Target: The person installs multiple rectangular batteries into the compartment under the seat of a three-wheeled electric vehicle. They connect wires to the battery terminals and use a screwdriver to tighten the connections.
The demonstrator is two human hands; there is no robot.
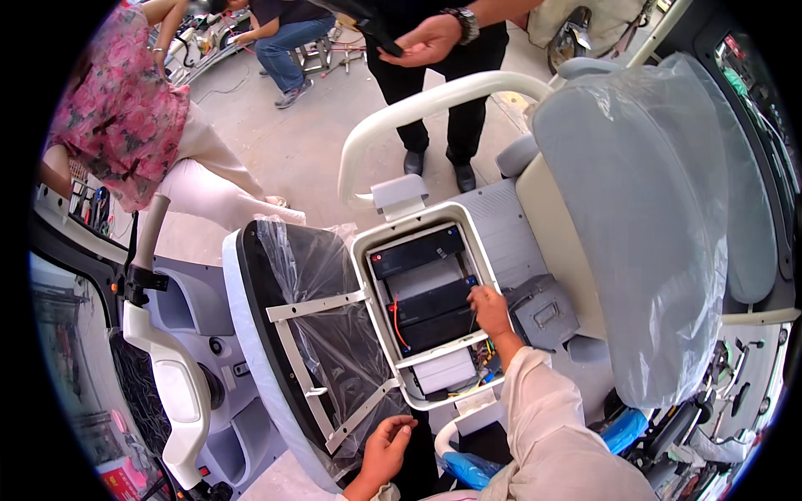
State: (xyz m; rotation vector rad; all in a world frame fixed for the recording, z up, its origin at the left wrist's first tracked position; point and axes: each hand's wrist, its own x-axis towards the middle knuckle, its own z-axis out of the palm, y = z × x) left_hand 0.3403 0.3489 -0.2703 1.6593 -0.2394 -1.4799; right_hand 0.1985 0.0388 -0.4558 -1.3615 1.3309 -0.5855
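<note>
Inside the white-rimmed seat compartment [359, 259] lie several black batteries, one of them the far battery [418, 252]. My right hand [491, 311] reaches over the right end of the middle battery [430, 302]. Its fingers are pinched near the terminal there; what they hold, if anything, is too small to make out. A red wire [398, 321] runs at the left ends of the batteries. At the near end sit a silver-grey box [443, 371] and a bundle of coloured wires [486, 359]. My left hand [386, 451] is loosely closed beside the tipped-open seat, with nothing visible in it.
Left of the compartment, the tipped-open seat [313, 250] shows its plastic-wrapped underside and metal bracket [292, 346]. Handlebars [171, 392] stand farther left. A plastic-covered rear seat [626, 209] and a grey case [545, 313] are at right. A person in black [434, 50] stands beyond a white armrest rail [418, 102].
</note>
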